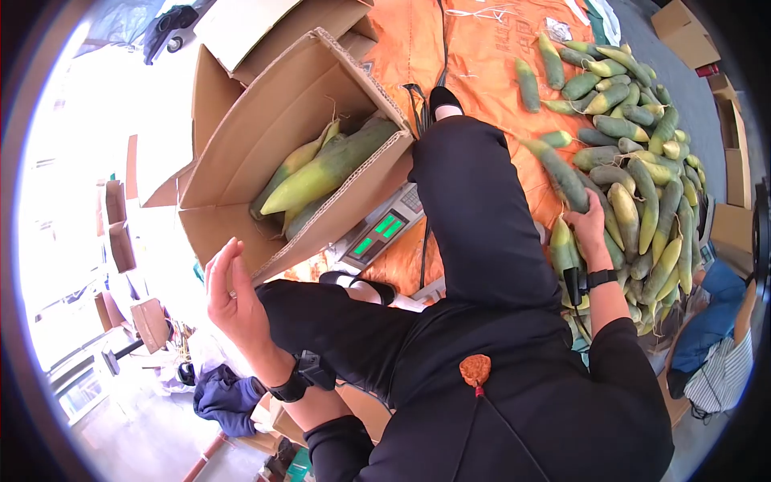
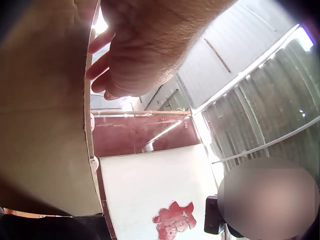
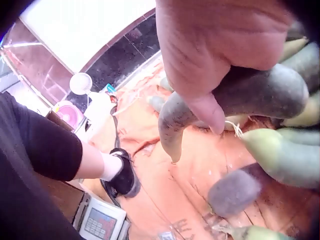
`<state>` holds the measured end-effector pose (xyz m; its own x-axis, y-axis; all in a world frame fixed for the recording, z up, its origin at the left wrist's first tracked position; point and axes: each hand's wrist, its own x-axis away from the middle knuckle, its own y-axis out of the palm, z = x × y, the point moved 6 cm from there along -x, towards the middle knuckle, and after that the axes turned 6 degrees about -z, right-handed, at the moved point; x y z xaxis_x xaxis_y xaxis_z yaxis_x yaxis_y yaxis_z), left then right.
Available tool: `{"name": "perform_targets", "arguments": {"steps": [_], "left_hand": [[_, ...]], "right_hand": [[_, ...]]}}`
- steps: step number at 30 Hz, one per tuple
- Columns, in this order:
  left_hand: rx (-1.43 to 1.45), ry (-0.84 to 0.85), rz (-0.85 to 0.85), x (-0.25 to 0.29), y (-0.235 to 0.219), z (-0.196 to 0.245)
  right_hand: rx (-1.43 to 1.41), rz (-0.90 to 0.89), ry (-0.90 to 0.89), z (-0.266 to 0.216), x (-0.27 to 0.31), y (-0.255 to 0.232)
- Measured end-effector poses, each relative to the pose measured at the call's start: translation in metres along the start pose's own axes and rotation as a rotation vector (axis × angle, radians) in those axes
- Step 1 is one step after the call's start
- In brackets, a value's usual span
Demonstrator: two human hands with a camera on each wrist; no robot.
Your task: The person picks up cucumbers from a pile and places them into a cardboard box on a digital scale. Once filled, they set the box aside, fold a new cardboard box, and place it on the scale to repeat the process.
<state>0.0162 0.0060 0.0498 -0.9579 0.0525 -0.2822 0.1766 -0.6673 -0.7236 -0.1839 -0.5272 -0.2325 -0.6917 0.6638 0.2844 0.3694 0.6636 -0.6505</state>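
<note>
Gripping a long, dark-green, curved radish (image 1: pixel 556 170) in the bare right hand (image 1: pixel 590 225)

Wrapping round the thick body of the radish, the right hand's thumb and fingers are clamped on it; its pale, tapered tip sticks out free. The radish is at the near side of a large heap of smooth, green-and-yellow radishes (image 1: pixel 642 181), over a wrinkled orange plastic sheet (image 1: pixel 409 52). A black band (image 1: pixel 602 278) circles the right wrist.

The bare left hand (image 1: pixel 237 301) is raised, holding nothing, its fingers fairly straight and near together, 1 of them wearing a thin ring (image 1: pixel 233 295). It is just beside the rim of an open, brown cardboard box (image 1: pixel 269 112); whether it touches the cardboard cannot be told. Inside the box lie several thick, pale-and-dark-green radishes (image 1: pixel 321 173).

Next to the box shows a grey-white electronic scale (image 1: pixel 405 201) with 2 lit green displays; the box hides part of it. The person wears black trousers (image 1: pixel 474 193) and black shoes (image 1: pixel 444 98), and a rough, orange-brown pendant (image 1: pixel 475 369) hangs on a black cord. The right wrist view also shows a round pink fan (image 3: pixel 69 115).
</note>
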Motion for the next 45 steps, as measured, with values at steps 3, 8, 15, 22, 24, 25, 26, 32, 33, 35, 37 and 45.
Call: {"name": "perform_targets", "arguments": {"steps": [3, 8, 15, 22, 24, 25, 26, 32, 33, 35, 37, 45], "left_hand": [[0.002, 0.004, -0.018, 0.005, -0.003, -0.007], [-0.017, -0.011, -0.025, 0.010, -0.005, -0.015], [-0.065, 0.008, 0.009, 0.008, -0.011, -0.006], [-0.027, 0.031, 0.124, 0.025, -0.024, -0.020], [-0.034, 0.079, 0.210, 0.031, -0.036, -0.023], [-0.062, 0.073, 0.226, 0.036, -0.041, -0.026], [-0.081, 0.053, 0.252, 0.042, -0.049, -0.030], [-0.167, -0.203, 0.331, 0.104, -0.088, -0.068], [-0.197, -0.278, 0.320, 0.124, -0.094, -0.081], [-0.281, -0.394, 0.365, 0.166, -0.109, -0.102], [-0.365, -0.513, 0.406, 0.215, -0.123, -0.118], [-0.374, -1.272, 0.313, 0.416, -0.117, -0.149]], "right_hand": [[-0.123, -0.026, -0.025, -0.033, -0.001, -0.008], [-0.199, -0.110, 0.183, -0.009, -0.002, 0.011], [-0.301, -0.213, 0.581, 0.125, 0.018, 0.057], [-0.083, -0.453, 0.208, 0.175, -0.042, 0.020], [-0.442, -0.359, 0.364, 0.095, -0.040, 0.011], [-0.479, -0.379, 0.315, 0.073, -0.059, 0.013], [-0.517, -0.398, 0.266, 0.052, -0.077, 0.014], [-0.439, -0.461, -0.298, -0.205, -0.115, 0.008], [-0.474, -0.463, -0.343, -0.252, -0.101, 0.010], [-0.501, -0.482, -0.396, -0.322, -0.077, 0.020], [-0.489, -0.522, -0.607, -0.378, -0.059, 0.034], [-0.500, -0.672, -0.664, -0.464, -0.017, 0.119]]}}
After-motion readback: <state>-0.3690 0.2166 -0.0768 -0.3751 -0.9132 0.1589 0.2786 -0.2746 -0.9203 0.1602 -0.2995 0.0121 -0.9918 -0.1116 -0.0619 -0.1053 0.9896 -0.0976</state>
